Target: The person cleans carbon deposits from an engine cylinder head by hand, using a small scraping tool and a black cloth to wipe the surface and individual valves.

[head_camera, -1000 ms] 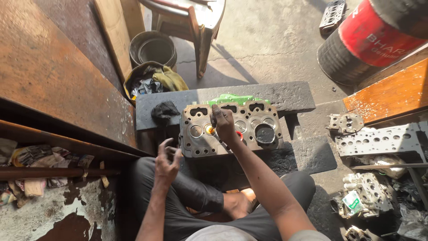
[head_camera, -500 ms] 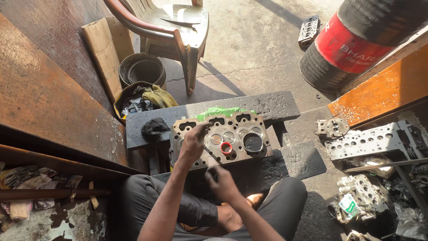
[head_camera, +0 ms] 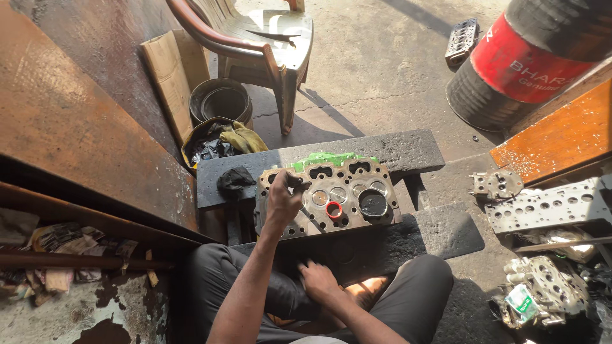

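Note:
A grimy metal cylinder head (head_camera: 344, 194) lies flat across a black plank (head_camera: 395, 150) in front of my crossed legs. My left hand (head_camera: 282, 199) rests on its left end, fingers curled around a small dark piece. A red ring (head_camera: 334, 209) and a black round disc (head_camera: 373, 203) sit on the head's top face. Something bright green (head_camera: 326, 158) shows just behind the head. My right hand (head_camera: 317, 279) is low over my lap, blurred, fingers spread and holding nothing. A black rag (head_camera: 234, 180) lies on the plank, left of the head.
A second cylinder head (head_camera: 549, 207) and engine parts (head_camera: 542, 290) lie at the right. A red-and-black drum (head_camera: 529, 57) stands at the back right, a plastic chair (head_camera: 271, 38) behind the plank, a rag-filled bucket (head_camera: 217, 143) beside it. A rusty metal sheet (head_camera: 64, 114) borders the left.
My right hand has left the cylinder head and dropped to my lap. My left hand has risen from beside my knee onto the head's left end. The view has tilted slightly.

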